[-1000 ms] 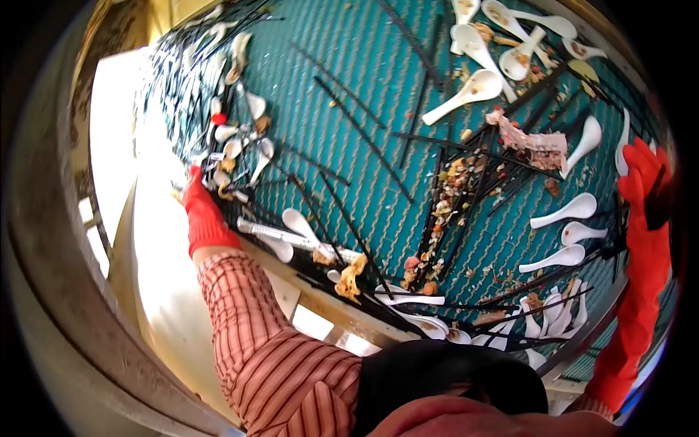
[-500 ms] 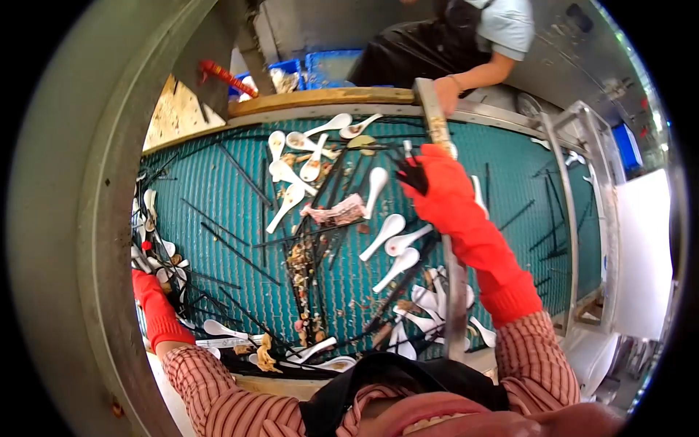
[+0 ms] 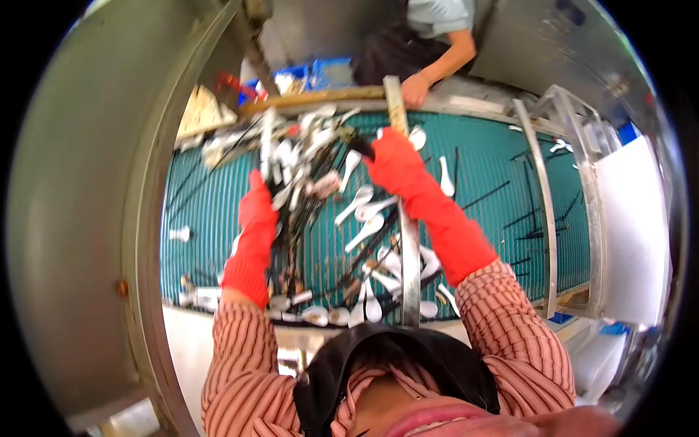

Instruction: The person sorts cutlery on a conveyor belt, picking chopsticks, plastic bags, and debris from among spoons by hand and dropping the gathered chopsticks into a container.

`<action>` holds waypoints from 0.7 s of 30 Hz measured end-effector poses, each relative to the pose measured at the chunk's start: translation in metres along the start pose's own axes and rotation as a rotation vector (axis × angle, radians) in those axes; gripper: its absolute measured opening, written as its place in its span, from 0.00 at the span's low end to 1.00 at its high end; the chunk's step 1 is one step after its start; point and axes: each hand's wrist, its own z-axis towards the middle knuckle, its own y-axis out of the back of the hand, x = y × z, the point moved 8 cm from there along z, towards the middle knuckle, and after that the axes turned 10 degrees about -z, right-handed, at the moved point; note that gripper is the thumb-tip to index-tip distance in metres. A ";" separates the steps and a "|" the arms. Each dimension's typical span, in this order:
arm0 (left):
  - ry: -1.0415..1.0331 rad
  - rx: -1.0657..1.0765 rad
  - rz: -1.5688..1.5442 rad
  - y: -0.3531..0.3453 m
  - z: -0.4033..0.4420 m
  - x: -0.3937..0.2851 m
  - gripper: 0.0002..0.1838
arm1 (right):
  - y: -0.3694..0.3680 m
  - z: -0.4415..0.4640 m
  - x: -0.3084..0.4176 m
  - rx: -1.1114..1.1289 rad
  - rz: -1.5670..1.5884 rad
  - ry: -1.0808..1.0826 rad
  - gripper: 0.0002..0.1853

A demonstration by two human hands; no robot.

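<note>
My right hand (image 3: pixel 397 164), in a red glove, is closed around a bundle of black chopsticks (image 3: pixel 362 147) beside the metal bar. My left hand (image 3: pixel 257 207), also red-gloved, reaches over the teal ribbed belt (image 3: pixel 211 240). Its fingers look closed at the lower end of a pale straight strip (image 3: pixel 267 138), but blur hides the grip. Around that strip is a heap of white spoons (image 3: pixel 291 156), chopsticks and food scraps. A crumpled pinkish wrapper (image 3: pixel 324 184) lies between my hands. Several white spoons (image 3: pixel 366 231) rest nearer me.
A metal bar (image 3: pixel 410 277) crosses the belt, and a second bar (image 3: pixel 539 218) stands further right. Another person's hand (image 3: pixel 415 91) is at the far end of the first bar. Blue crates (image 3: pixel 331 73) stand behind the wooden rail (image 3: pixel 320 96). A metal frame (image 3: pixel 138 218) borders the left.
My left hand has swung from the belt's left edge forward and right, and spoons and chopsticks are heaped around it. My right hand still holds black chopsticks. The view has shifted.
</note>
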 end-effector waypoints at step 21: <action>0.137 0.190 -1.094 0.008 -0.088 -0.010 0.34 | -0.016 0.007 -0.006 0.042 -0.062 0.002 0.20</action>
